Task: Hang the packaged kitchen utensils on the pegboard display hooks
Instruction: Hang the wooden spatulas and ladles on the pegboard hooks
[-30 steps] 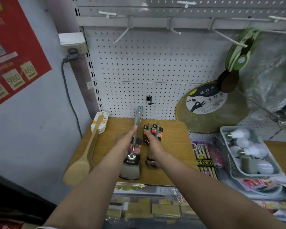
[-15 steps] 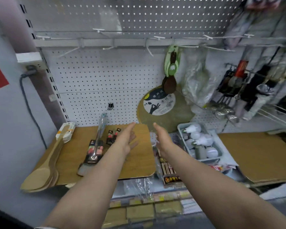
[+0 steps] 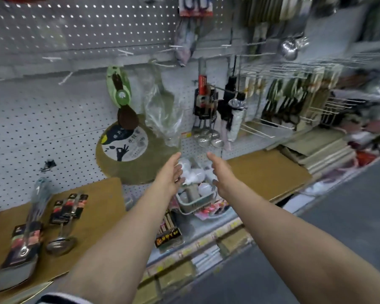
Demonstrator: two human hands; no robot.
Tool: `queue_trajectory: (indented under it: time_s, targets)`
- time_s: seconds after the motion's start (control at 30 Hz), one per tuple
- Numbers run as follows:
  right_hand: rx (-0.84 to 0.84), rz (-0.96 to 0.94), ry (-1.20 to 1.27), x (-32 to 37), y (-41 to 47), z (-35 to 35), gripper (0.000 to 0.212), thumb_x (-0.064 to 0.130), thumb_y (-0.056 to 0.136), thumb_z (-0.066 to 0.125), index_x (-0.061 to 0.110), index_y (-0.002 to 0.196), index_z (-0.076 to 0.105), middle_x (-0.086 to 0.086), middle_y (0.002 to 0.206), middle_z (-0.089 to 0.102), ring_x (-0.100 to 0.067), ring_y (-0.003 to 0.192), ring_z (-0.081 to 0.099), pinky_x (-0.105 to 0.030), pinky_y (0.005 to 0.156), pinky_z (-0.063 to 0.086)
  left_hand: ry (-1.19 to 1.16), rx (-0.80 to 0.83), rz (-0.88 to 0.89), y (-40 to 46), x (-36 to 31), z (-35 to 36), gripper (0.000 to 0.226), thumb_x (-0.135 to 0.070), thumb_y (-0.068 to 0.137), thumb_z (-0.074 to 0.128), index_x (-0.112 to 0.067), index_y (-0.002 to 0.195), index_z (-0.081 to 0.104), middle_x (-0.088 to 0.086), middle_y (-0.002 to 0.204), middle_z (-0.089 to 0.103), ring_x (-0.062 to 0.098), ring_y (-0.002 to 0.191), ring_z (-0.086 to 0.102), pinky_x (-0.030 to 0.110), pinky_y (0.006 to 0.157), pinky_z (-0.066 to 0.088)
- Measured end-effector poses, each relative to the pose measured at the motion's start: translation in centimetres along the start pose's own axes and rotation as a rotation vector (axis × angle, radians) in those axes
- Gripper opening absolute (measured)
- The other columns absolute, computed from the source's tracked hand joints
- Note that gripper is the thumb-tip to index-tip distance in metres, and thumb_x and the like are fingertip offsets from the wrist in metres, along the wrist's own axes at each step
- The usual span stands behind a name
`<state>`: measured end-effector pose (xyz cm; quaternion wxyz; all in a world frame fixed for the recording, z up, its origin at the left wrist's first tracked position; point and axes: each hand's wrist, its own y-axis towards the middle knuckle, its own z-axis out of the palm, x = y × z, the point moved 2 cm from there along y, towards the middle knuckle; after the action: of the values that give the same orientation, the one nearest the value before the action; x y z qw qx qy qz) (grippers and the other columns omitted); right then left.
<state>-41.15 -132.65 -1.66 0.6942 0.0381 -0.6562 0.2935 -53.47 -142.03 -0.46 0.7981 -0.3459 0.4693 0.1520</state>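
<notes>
above the basket of bulbs (image 3: 193, 204), the left hand (image 3: 170, 170) and right hand (image 3: 219, 172) reach forward, fingers released, holding nothing. the packaged utensils (image 3: 66, 216) lie on the wooden board (image 3: 101, 207) well left of the basket, unhung; the next move likely calls for picking one up and threading it onto a pegboard hook (image 3: 65, 78).

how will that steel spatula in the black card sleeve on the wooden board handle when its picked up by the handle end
The steel spatula in the black card sleeve looks rigid, so it probably won't flop. Its broad blade sits at the near end, so it will likely feel blade-heavy and swing down. The shiny handle may be slippery. Both the left hand and right hand are empty now.
</notes>
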Motion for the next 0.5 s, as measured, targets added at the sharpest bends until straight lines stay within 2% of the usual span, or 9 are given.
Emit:
queue_trajectory:
  time_s: [0.1,0.17,0.37,0.5]
  targets:
    - [-0.073,-0.037,-0.003,1.4,1.8,-5.5,0.057,0.053,0.093,0.064,0.024,0.140,0.051,-0.004,0.152,0.047,-0.025,0.135,0.044,-0.040,0.099,0.037,0.032,0.050,-0.004,2.4,1.3,5.7,0.060,-0.045,0.092,0.067,-0.015,0.142,0.053,0.007,0.147,0.051,0.021,0.137,0.047,0.039,0.109,0.043]
    - [-0.108,-0.045,0.010,2.0,3.4,-9.2,0.061,0.053,0.093,0.064,0.024,0.144,0.049,-0.004,0.155,0.044,-0.026,0.141,0.040,-0.043,0.105,0.035,0.042,0.089,-0.009,3.8,2.3,10.0,0.062,-0.046,0.092,0.068,-0.016,0.143,0.052,0.006,0.147,0.052,0.021,0.137,0.047,0.037,0.107,0.044]
    - [-0.235,-0.085,0.038,6.2,9.8,-21.5,0.063,0.054,0.090,0.067,0.027,0.144,0.049,0.000,0.154,0.044,-0.025,0.143,0.038,-0.046,0.111,0.030,0.024,0.181,-0.025,10.8,5.4,24.6,0.054,-0.041,0.092,0.068,-0.017,0.139,0.056,0.005,0.143,0.057,0.021,0.132,0.051,0.039,0.102,0.042]
    - [-0.296,-0.077,0.011,10.3,15.0,-29.8,0.046,0.054,0.088,0.067,0.031,0.126,0.056,0.006,0.145,0.048,-0.021,0.136,0.040,-0.041,0.103,0.030,0.012,0.243,-0.058,15.0,6.4,35.6,0.054,-0.039,0.094,0.065,-0.016,0.141,0.054,0.005,0.146,0.054,0.020,0.136,0.048,0.039,0.105,0.040]
